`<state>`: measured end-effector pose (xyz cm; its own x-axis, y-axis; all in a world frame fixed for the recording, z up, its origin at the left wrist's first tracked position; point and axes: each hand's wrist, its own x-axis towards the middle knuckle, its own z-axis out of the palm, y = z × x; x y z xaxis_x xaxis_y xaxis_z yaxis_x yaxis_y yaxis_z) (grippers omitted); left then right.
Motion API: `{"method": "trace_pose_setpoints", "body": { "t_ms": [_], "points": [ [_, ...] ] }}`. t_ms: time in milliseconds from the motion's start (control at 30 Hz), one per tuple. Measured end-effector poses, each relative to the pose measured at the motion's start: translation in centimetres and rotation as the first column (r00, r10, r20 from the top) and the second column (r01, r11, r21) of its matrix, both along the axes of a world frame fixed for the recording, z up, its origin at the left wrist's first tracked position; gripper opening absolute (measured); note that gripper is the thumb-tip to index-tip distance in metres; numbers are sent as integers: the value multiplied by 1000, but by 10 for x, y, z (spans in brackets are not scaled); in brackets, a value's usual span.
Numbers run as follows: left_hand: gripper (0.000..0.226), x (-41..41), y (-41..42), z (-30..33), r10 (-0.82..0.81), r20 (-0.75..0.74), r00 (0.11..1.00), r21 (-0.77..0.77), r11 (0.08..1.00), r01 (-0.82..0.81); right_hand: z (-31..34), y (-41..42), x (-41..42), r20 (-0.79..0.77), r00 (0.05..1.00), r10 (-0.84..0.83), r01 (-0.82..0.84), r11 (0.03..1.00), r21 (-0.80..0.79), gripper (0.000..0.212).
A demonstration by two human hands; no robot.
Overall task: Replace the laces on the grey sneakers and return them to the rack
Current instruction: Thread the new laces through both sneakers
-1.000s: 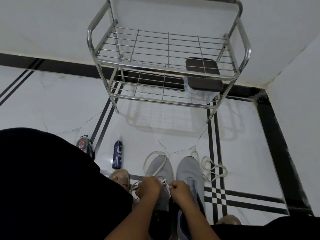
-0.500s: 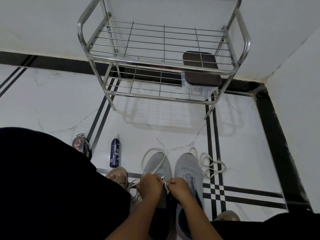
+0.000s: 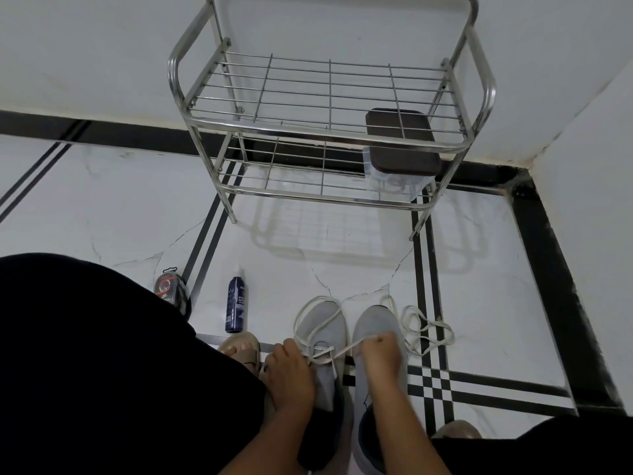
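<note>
**Lacing the first grey sneaker, both ends drawn out**

The white lace crosses the lowest eyelets of the left sneaker, which sits on the floor directly between the two hands, its toe pointing away towards the rack. The left hand rests on that shoe's near-left side, fingers curled around one end of the lace; the right hand lies over the right sneaker and pinches the other end, pulled taut across the gap. The slack loops out ahead of the left hand, around the shoe's toe.

To do this step well, I judge that both ends should be drawn to even length before the next crossing, the lace kept flat and untwisted, and the shoe steadied so it does not slide on the smooth tile.

Counted: two grey sneakers, side by side and touching; two laces, one being threaded and a second lace heaped loose on the tile just right of the right hand (presumably for the other shoe, or an old one). One two-tier rack stands well ahead of the hands, with one lidded box on its lower shelf. Left of the left hand lie one dark spray bottle and one small container partly hidden by a knee
</note>
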<state>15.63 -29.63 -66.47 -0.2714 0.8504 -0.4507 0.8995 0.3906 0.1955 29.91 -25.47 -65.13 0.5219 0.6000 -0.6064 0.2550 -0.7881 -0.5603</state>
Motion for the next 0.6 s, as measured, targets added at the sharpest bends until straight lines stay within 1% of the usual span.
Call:
{"method": "trace_pose_setpoints", "body": {
  "t_ms": [33,67,100,133,167,200,233,267,300,333,367,400,433,467,500,533,600],
  "points": [
    [50,-1,-1,2,32,-19,999,-9,999,-32,11,10,18,-87,984,-155,160,986,45,20],
    [58,-2,-1,0,47,-29,998,-19,999,-47,26,19,37,-190,938,-290,311,946,89,20],
    [68,-2,-1,-3,53,7,999,-21,998,-53,45,28,57,-273,862,-427,478,864,157,18],
    [76,-2,-1,-6,86,70,994,-51,995,-83,63,35,71,-352,738,-575,666,706,243,19],
    [81,-2,0,-7,124,143,982,-80,990,-113,84,38,80,-416,600,-684,799,484,357,19],
    [80,-1,-1,-8,140,191,972,-108,987,-121,103,38,82,-358,576,-735,778,358,517,18],
    [75,-1,-1,-6,118,209,971,-129,987,-92,115,39,78,-214,642,-737,653,378,657,18],
    [68,-1,-2,-4,64,196,978,-142,989,-37,123,39,70,-35,740,-672,485,497,719,18],
    [63,-2,-2,-4,15,176,984,-137,991,10,116,39,60,98,837,-539,336,646,685,19],
    [59,-4,-3,-3,-11,159,987,-134,990,33,106,36,48,173,932,-318,174,812,557,21],
    [56,-4,-3,-2,-30,159,987,-143,988,53,88,31,37,206,977,-50,-32,925,378,25],
    [53,-4,-2,0,-45,161,986,-150,986,70,67,22,26,177,960,218,-250,951,184,28],
    [50,-6,-2,0,-59,164,985,-160,983,86,43,11,15,128,896,425,-433,901,37,28],
    [48,-5,-1,1,-63,170,983,-179,979,94,21,-2,5,96,826,556,-553,831,-54,27],
    [48,-5,0,2,-64,178,982,-193,976,99,6,-13,-6,103,776,623,-615,782,-97,26],
    [49,-5,-1,2,-65,184,981,-206,973,104,-4,-22,-15,134,752,645,-635,764,-113,26],
    [52,-4,-1,3,-47,177,983,-208,975,84,-7,-26,-22,242,754,611,-605,789,-109,27]
  ]
}}
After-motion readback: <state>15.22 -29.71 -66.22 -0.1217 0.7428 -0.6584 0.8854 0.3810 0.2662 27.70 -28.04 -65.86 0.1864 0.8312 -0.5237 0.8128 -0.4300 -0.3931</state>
